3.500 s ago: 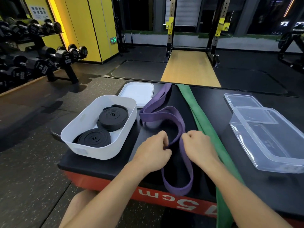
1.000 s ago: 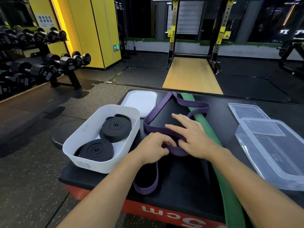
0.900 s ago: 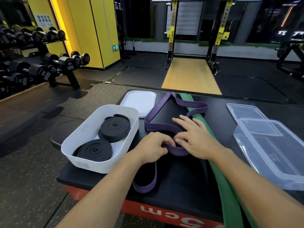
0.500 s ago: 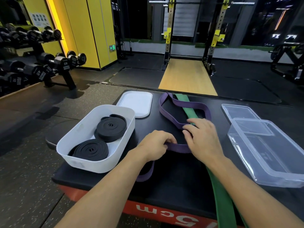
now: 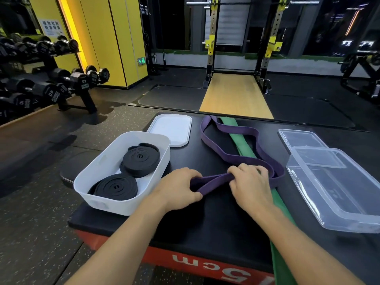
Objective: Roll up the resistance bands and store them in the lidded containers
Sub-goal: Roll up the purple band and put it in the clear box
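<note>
At the left of the black platform (image 5: pixel 205 227) stands the white bin (image 5: pixel 107 161), holding two black rolls (image 5: pixel 127 171) already coiled, one nearer and one farther. Its white lid (image 5: pixel 171 128) lies flat just behind it.

The left hand (image 5: pixel 177 190) is closed around the near end of the purple band (image 5: pixel 236 159), where the two layers are pinched flat together. The right hand (image 5: pixel 249 185), just beside it, also grips that doubled stretch, fingers curled over the top. Beyond the hands the purple band lies in an open, twisted loop reaching toward the platform's far edge, crossing over the green band (image 5: pixel 242 145), which runs straight from the far edge to the near one and hangs off the front.

At the right sit the clear box (image 5: pixel 337 188), empty, and its clear lid (image 5: pixel 302 138) behind it.

The step in hand looks like starting the purple roll: no coil shows yet. The next move probably calls for the layers to be aligned, the twist freed, and the end turned tightly upon itself.
</note>
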Motion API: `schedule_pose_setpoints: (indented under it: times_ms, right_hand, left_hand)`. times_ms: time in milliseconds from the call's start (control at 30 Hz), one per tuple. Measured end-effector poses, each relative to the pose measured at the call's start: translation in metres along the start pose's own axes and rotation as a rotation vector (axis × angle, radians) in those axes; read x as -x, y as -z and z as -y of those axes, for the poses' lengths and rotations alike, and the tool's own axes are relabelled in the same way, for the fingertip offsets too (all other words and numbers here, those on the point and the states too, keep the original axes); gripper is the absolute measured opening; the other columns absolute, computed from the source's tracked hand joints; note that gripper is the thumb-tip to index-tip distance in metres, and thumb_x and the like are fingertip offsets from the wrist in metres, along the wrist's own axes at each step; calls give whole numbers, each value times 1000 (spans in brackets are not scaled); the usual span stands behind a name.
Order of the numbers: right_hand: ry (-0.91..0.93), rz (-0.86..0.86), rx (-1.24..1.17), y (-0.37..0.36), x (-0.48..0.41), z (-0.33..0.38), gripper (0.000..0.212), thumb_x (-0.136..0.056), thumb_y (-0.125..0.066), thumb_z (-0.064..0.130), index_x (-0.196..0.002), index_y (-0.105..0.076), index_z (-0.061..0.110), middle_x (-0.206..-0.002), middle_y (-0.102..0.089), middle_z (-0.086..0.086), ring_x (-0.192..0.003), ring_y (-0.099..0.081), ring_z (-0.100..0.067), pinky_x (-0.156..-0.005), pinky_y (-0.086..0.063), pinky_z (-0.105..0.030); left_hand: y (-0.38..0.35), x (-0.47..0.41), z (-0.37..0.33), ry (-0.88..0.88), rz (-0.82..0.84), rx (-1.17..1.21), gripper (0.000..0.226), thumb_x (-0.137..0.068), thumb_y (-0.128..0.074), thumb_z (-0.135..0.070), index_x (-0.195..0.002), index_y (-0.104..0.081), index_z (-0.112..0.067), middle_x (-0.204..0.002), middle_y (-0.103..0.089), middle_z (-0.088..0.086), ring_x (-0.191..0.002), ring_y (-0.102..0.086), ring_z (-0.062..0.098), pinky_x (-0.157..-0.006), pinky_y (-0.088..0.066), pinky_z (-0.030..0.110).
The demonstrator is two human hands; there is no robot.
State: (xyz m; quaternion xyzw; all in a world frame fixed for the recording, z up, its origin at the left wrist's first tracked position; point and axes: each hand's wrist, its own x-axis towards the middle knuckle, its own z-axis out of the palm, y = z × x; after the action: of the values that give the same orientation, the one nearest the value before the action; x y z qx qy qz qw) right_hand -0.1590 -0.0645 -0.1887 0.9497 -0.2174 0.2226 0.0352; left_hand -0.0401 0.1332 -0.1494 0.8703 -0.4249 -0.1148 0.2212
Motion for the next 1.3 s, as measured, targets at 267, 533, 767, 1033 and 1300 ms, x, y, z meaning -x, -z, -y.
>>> schedule_pose_setpoints:
  times_ms: [267,533,767,1033,1300]
  right_hand:
    - [172,37,-213,-3,15,54,53,-79,-49,27,-130,-63,19,-115,-65,5,-114,-58,-22,-117,-26,-43]
    - [128,-8,-304,1,20,37,15,-84,-47,33,-87,-61,28,-81,-47,12,-89,-50,-18,-115,-28,-40]
    - [203,32,-343,0,27,36,11,-82,-50,36,-77,-55,28,-79,-43,13,-83,-45,-14,-111,-31,-39]
    - [251,49,-261,-2,29,39,25,-97,-44,50,-86,-54,31,-83,-45,16,-89,-48,-15,-109,-29,-37]
    - [181,47,-178,4,29,45,28,-97,-41,49,-78,-49,30,-73,-53,13,-78,-49,-16,-99,-36,-36]
  left_hand:
    - [-24,7,7,-121,-183,252,40,-89,-67,-4,-118,-75,-31,-113,-76,-20,-108,-68,0,-100,-53,33]
    - [-37,9,23,-40,-451,443,41,-80,-89,-29,-112,-66,-44,-114,-59,-21,-112,-57,-3,-94,-42,11]
    - [-40,15,15,-75,-442,476,39,-80,-89,-19,-116,-74,-28,-108,-53,-14,-80,-62,2,-80,-51,14]
    - [-42,16,17,-112,-417,625,42,-89,-65,7,-115,-73,-25,-109,-71,-6,-108,-71,11,-91,-58,22]
    - [-45,11,22,-62,-366,701,20,-96,-71,-5,-99,-76,-24,-98,-78,-8,-98,-75,11,-94,-59,33]
